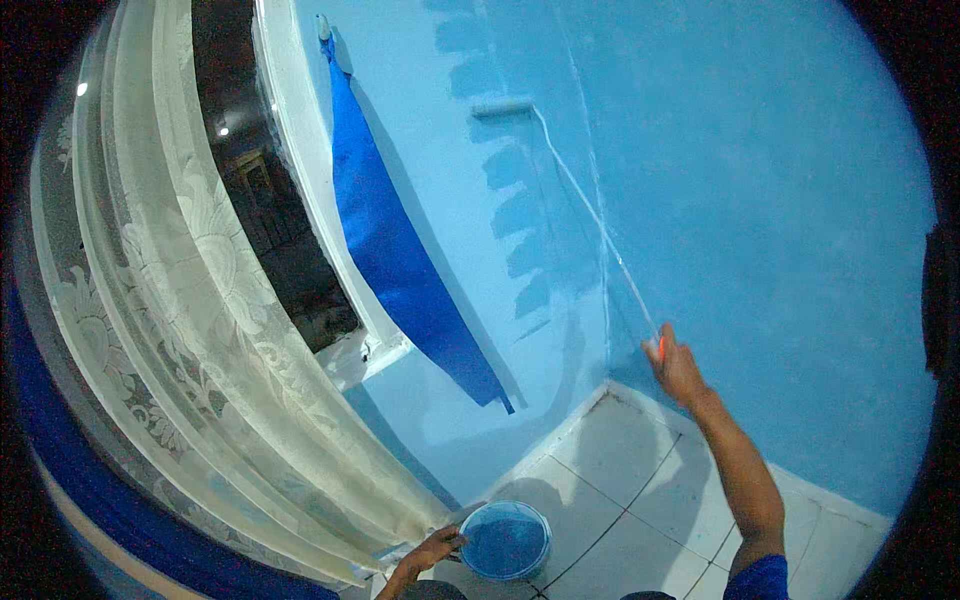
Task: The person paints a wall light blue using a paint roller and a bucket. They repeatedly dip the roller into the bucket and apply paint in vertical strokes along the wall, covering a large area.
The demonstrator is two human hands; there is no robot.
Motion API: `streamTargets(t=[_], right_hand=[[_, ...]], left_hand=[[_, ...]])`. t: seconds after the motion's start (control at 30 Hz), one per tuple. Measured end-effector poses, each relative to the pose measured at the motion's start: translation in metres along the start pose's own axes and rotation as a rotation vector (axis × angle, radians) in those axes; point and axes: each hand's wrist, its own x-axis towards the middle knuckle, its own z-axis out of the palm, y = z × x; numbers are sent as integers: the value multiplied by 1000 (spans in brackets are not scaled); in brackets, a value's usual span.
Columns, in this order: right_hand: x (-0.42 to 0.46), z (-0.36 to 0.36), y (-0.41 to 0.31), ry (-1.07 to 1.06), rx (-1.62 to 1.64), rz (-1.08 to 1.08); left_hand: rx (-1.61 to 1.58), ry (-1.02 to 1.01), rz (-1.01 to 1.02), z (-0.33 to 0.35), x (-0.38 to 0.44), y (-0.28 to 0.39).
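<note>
My right hand (675,367) is closed on the orange handle of a paint roller, its long wire frame reaching up and left. The roller sleeve (502,112) lies against the light blue wall (435,172), at the edge of darker, freshly painted patches near the corner. Low in the view, my left hand (435,549) grips the left rim or side of a round bucket (506,540) with blue paint in it; its fingers are partly hidden.
A sheer floral curtain (225,300) hangs on the left beside a dark window (262,195) with a white frame (307,195). A bright blue cloth (390,255) hangs from a wall hook. White floor tiles (592,525) meet both walls at the corner.
</note>
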Motion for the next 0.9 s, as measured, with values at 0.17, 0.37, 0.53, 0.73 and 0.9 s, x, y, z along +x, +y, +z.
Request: streamTargets(t=[0.17,0.37,0.53,0.73,0.9], right_hand=[[-58,50,12,-9,-86,-128],[-26,41,-24,197,-133,-327],[35,-6,-77,215,-48,-192],[99,-66,-114,305,-57,-233],[137,-107,-154,336,-112,-279]], left_hand=[[107,127,-19,23,-34,39],[-63,41,80,6,-7,4],[-137,1,163,-3,2,-20],[-30,19,138,3,-10,7],[103,-59,95,1,-10,16]])
